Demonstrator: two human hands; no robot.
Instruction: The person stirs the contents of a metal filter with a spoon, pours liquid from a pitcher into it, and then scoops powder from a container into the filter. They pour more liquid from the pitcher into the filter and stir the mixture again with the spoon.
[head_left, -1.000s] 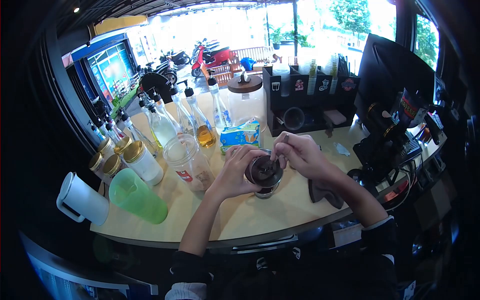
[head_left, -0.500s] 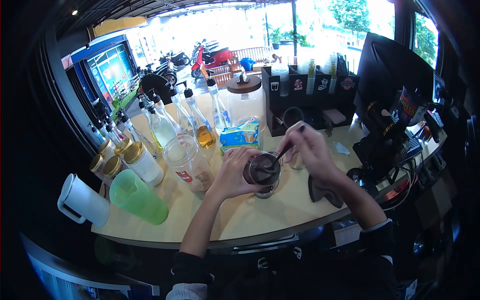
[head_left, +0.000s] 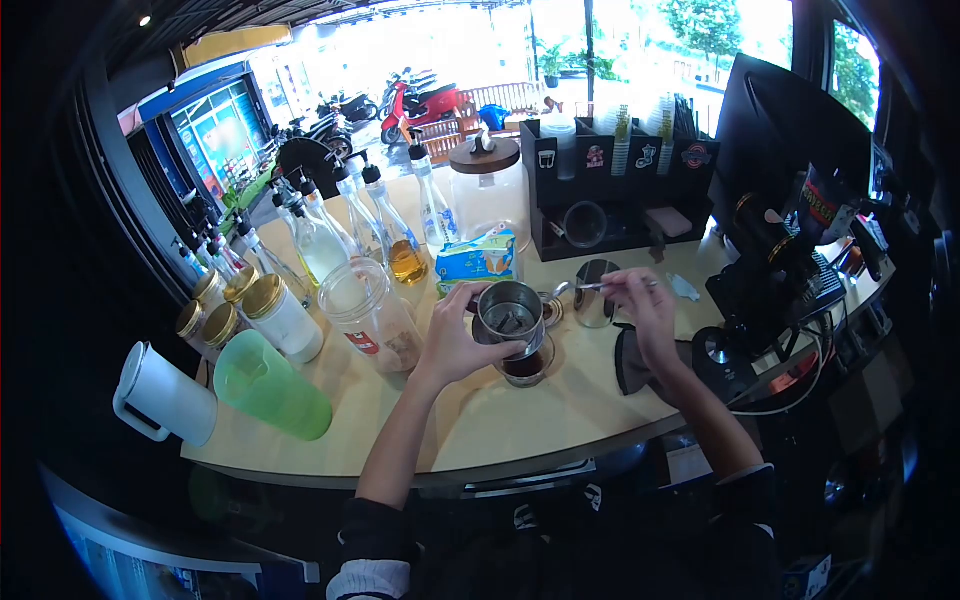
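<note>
**Head view.** Your left hand (head_left: pixel 452 342) is clenched round the side wall of the metal filter (head_left: pixel 510 316). It holds the filter just above the glass (head_left: pixel 524 368), which stands on the bench (head_left: pixel 480 430) with dark liquid in its bottom.

Your right hand (head_left: pixel 648 312) pinches the handle of a spoon (head_left: pixel 590 287). The spoon lies roughly level over a metal cup (head_left: pixel 594 310), with its bowl pointing toward the filter. You cannot tell whether the spoon touches the cup.

A dark cloth (head_left: pixel 632 362) lies on the bench beneath your right wrist.

- **Left of the filter:** a clear jar (head_left: pixel 372 318) stands near your left hand. Farther left are a green pitcher (head_left: pixel 272 388) and a white pitcher (head_left: pixel 163 395), close to the bench edge.
- **Behind the pitchers and the clear jar:** gold-lidded jars (head_left: pixel 262 312) stand behind the pitchers, with a row of pump bottles (head_left: pixel 395 225) beyond them.
- **Behind the filter:** a blue-green packet (head_left: pixel 478 260) stands just behind it, and a large wooden-lidded jar (head_left: pixel 488 195) stands behind the packet.
- **Right side:** a black organiser (head_left: pixel 620 195) occupies the back right, and a black machine (head_left: pixel 775 285) sits at the far right.
</note>
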